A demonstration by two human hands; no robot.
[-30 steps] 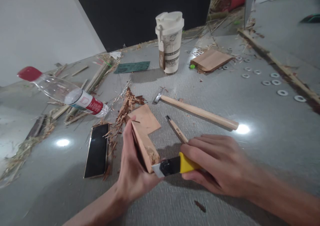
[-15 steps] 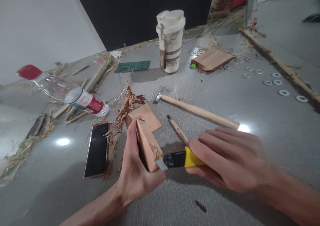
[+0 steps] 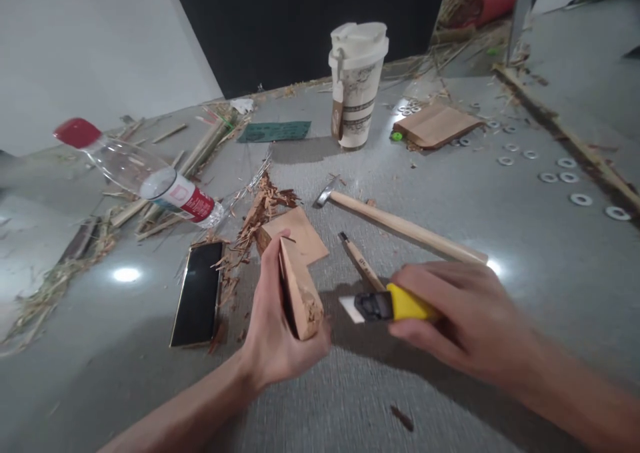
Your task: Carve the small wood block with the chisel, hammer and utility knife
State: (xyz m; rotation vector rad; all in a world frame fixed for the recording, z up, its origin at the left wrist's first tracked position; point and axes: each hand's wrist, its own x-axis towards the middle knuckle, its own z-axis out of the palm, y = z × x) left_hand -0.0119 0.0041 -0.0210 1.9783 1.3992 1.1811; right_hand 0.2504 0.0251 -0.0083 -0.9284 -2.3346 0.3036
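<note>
My left hand (image 3: 275, 333) grips a wooden block (image 3: 301, 293) on edge, its rough, chipped end facing me. In my right hand (image 3: 465, 313) is a yellow and black utility knife (image 3: 400, 304), its blade out and pointing left, a small gap away from the block. Behind the block lies a flat square wooden piece (image 3: 305, 233), with brown bark shavings (image 3: 265, 203) beside it. A chisel-like tool with a wooden handle (image 3: 363, 263) rests between my hands, partly behind the knife. Farther back lies a hammer (image 3: 400, 225).
A phone (image 3: 199, 296) and a tilted plastic bottle (image 3: 145, 176) are at the left. A lidded cup (image 3: 357, 86) stands at the back, near a green strip (image 3: 275, 131). At the right are a wooden board (image 3: 437, 125) and several metal washers (image 3: 581, 200).
The knife in my right hand has moved right, off the block's chipped end. My left hand still holds the block. The whole view has shifted slightly.
</note>
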